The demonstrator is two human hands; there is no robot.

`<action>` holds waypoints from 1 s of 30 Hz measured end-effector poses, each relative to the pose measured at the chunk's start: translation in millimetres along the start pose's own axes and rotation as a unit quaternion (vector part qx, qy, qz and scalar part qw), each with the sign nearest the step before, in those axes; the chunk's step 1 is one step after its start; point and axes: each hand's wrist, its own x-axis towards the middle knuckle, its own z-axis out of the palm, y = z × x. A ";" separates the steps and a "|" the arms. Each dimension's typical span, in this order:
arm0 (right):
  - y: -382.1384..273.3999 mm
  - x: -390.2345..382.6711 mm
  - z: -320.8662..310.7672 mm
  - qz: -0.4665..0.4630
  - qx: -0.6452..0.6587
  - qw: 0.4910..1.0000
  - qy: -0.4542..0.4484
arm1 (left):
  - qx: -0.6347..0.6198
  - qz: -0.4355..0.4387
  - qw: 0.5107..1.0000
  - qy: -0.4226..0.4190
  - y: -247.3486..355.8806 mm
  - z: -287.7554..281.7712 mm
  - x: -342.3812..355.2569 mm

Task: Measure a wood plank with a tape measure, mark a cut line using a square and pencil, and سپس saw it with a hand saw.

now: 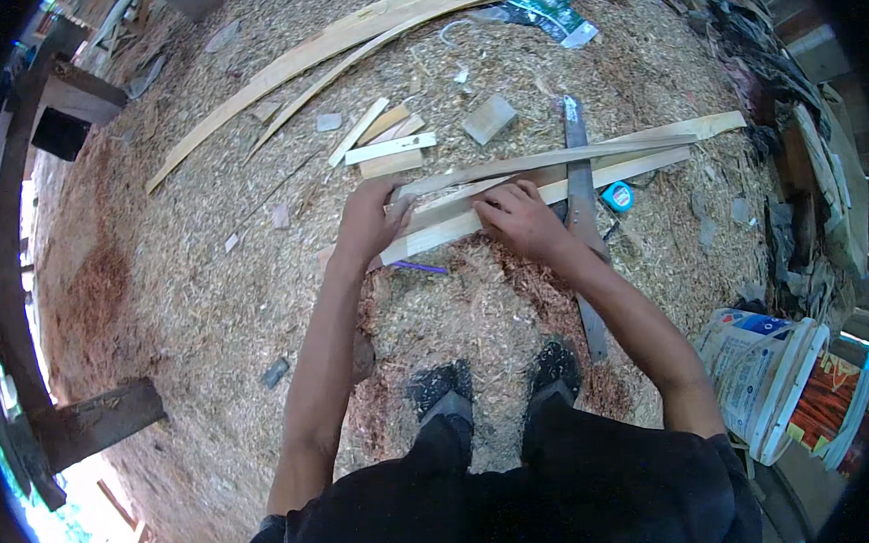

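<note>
In the head view, right of centre, we see a long grey flat bar (580, 198) crossing pale, long wooden strips (437, 236) near a round blue tape measure (618, 197). Mid-frame, our left hand (370, 221) grasps the strips' left end; our right hand (523, 218) curls over them, its grip unclear.

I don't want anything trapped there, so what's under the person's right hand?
A pale wooden strip passes beneath the right hand, showing on either side of it. The stretch directly under the palm is covered, so anything else there cannot be seen.

head-high fisheye view, facing down
</note>
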 end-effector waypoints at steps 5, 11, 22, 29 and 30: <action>2.6 -17.6 -15.7 -0.067 0.056 0.995 -0.042 | -0.074 -0.136 0.981 -0.113 12.1 -13.4 -10.0; 1.8 -26.7 -11.9 -0.069 0.045 0.995 -0.049 | -0.045 -0.079 0.987 -0.129 9.6 -3.4 -24.0; -5.8 -25.0 -1.7 0.030 0.033 0.999 -0.005 | 0.075 0.111 0.989 -0.063 61.8 36.9 -48.3; -31.1 -73.8 -30.7 0.246 -0.010 0.964 0.104 | 0.054 0.116 0.992 -0.021 37.8 53.4 -61.5; -31.2 -87.1 -33.3 0.313 -0.030 0.940 0.130 | 0.056 0.114 0.992 -0.019 36.7 52.6 -61.4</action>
